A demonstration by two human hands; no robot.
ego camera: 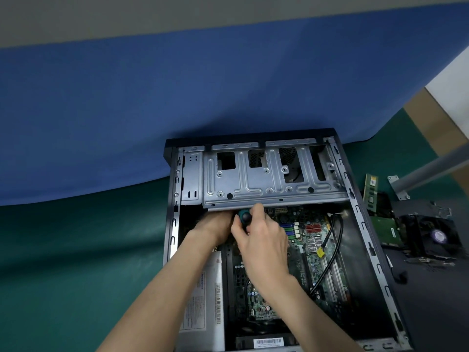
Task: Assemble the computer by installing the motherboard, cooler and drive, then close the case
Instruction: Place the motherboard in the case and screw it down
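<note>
The right hand (pixel 264 240) curls round the rounded teal-and-black handle of a screwdriver (pixel 245 217), fingers and thumb pinching it just below the lip of the drive cage (pixel 266 174). The left hand (pixel 215 226) reaches in beside it. Its fingers are hidden under the cage's edge, so I cannot tell whether it grasps anything. The cage is stamped silver sheet metal with pressed ribs and square cut-outs, spanning the far end of the open case (pixel 365 224), a dark-framed steel box lying on its side on a matte green mat (pixel 76 250). The motherboard (pixel 317 250) lies flat on the case floor, green and studded with blue and red sockets, with a glossy black cable (pixel 341 227) looping over it. A silver, labelled power supply (pixel 205 301) sits along the left wall. The cooler (pixel 436 237), black with a round fan, rests outside the case to the right, near a slim memory stick (pixel 371 186)
</note>
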